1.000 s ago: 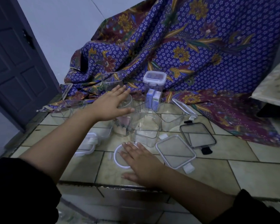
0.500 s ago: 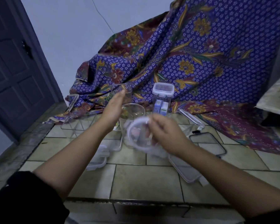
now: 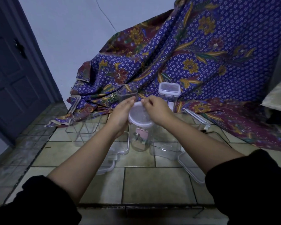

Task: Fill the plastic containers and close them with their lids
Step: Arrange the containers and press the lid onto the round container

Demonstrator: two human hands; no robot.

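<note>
A clear round jar [image 3: 140, 140] stands upright on the tiled counter [image 3: 152, 184], with pink and metallic items inside. A round white-rimmed lid [image 3: 139, 115] sits on its mouth. My left hand [image 3: 121, 113] is pressed flat against the lid's left edge and the jar's upper side. My right hand [image 3: 155, 109] grips the lid's right edge with curled fingers. Behind them stands a tall square container [image 3: 169, 93], closed with its lid, with small boxes inside. An empty clear cup [image 3: 126, 94] stands behind my left hand.
Empty clear containers lie left [image 3: 83, 127] and right [image 3: 165, 149] of the jar. Loose lids lie at the front left [image 3: 107, 166], the front right [image 3: 191, 169] and the back right [image 3: 196, 116]. Patterned purple cloth [image 3: 201, 54] drapes behind. A dark door [image 3: 11, 70] stands left.
My right hand picked the round lid up from the counter and carried it onto the jar. My left hand moved to the jar's top. The camera view shifted upward.
</note>
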